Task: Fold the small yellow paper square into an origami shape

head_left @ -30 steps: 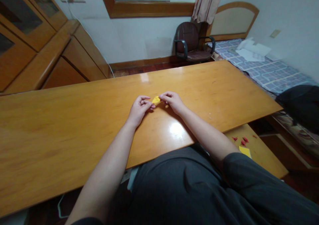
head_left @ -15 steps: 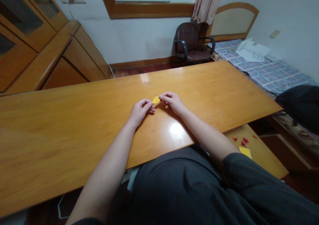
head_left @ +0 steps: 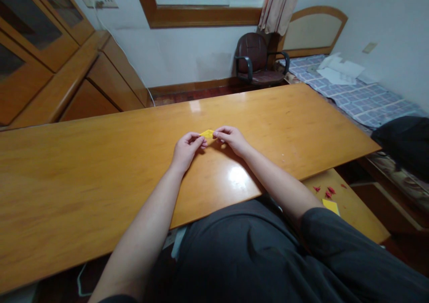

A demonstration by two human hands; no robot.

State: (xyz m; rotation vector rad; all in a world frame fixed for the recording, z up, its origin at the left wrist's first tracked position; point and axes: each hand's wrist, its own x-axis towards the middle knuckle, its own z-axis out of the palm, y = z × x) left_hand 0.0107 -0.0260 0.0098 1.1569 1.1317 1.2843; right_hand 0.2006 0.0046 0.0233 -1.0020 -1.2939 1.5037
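A small piece of folded yellow paper point(head_left: 207, 134) is stretched between my two hands, just above the wooden table point(head_left: 110, 169). My left hand point(head_left: 189, 150) pinches its left end between thumb and fingers. On the other side, my right hand point(head_left: 231, 138) grips the right end the same way. The paper looks longer than it is tall; its exact folds are too small to make out.
On a lower wooden surface point(head_left: 360, 218) at the right lie several small red folded paper pieces point(head_left: 328, 195) and a yellow paper sheet point(head_left: 330, 206). Beyond the table stands a brown chair point(head_left: 253, 59). A black bag point(head_left: 402, 140) rests at the far right.
The yellow paper now shows a longer, flatter shape, with more of it visible towards my left hand. My left fingers have shifted slightly; both hands stay in nearly the same place.
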